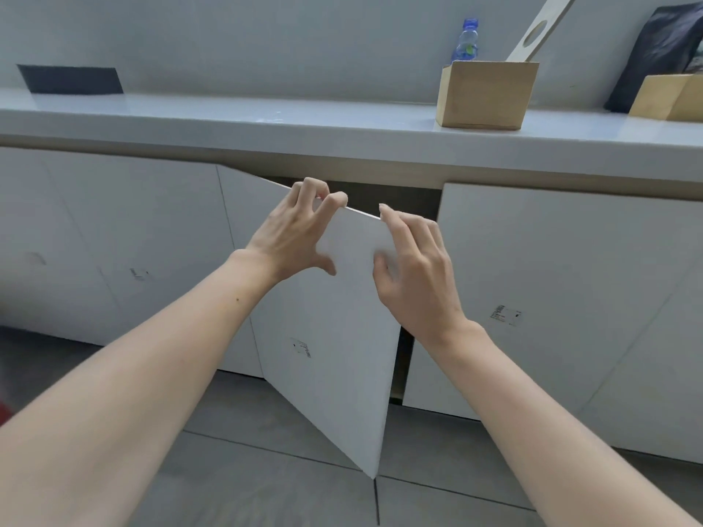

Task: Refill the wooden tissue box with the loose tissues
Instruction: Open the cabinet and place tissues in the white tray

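A wooden tissue box (485, 95) stands open on the counter at the upper right, its lid (542, 28) with a round hole leaning up behind it. No loose tissues are in sight. Below the counter a white cabinet door (331, 336) hangs partly open. My left hand (296, 228) hooks its fingers over the door's top edge. My right hand (414, 260) rests its fingertips against the same door near its top right corner, fingers spread.
A grey counter (266, 123) runs across the view. On it stand a water bottle (466, 41), a dark bag (654, 55) and a second wooden box (669, 97) at the far right. Closed cabinet doors (551, 283) flank the open one. Grey floor tiles lie below.
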